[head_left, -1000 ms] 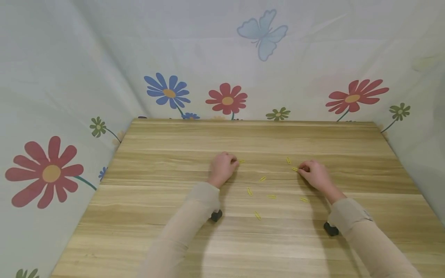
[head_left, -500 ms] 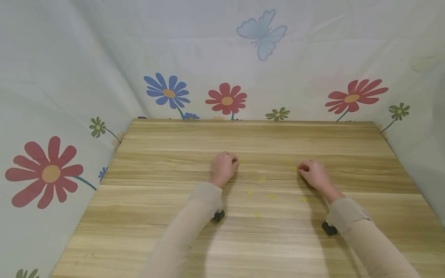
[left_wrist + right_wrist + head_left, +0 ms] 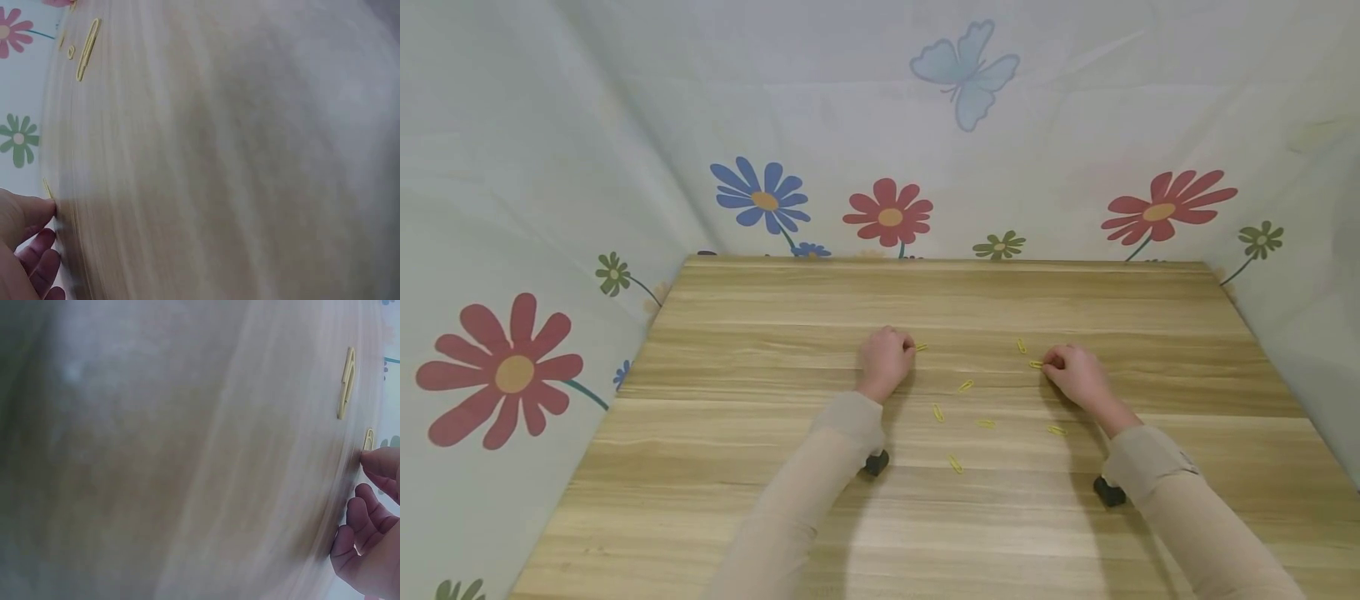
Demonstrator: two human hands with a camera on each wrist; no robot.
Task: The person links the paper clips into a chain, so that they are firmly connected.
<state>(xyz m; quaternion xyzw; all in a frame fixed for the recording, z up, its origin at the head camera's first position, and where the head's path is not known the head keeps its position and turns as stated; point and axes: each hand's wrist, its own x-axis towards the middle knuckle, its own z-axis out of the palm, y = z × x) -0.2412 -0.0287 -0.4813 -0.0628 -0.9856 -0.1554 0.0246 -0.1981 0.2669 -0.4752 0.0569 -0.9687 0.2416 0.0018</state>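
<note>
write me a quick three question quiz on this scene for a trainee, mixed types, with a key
1. True or false: the paper clips all lie in one straight row.
2. Which hand touches a clip? a) left only b) right only c) both
3. Fill in: the blue insect printed on the backdrop is a ____.

Key:
1. False; they lie scattered.
2. c; the left hand and the right hand each touch one.
3. butterfly

The long sleeves [image 3: 786, 512] were plain beige and softly creased, ending in a wide left cuff [image 3: 856, 417] and a matching right cuff [image 3: 1138, 457]. A small black block [image 3: 877, 462] showed by the left one, a second black block [image 3: 1108, 492] by the right.
</note>
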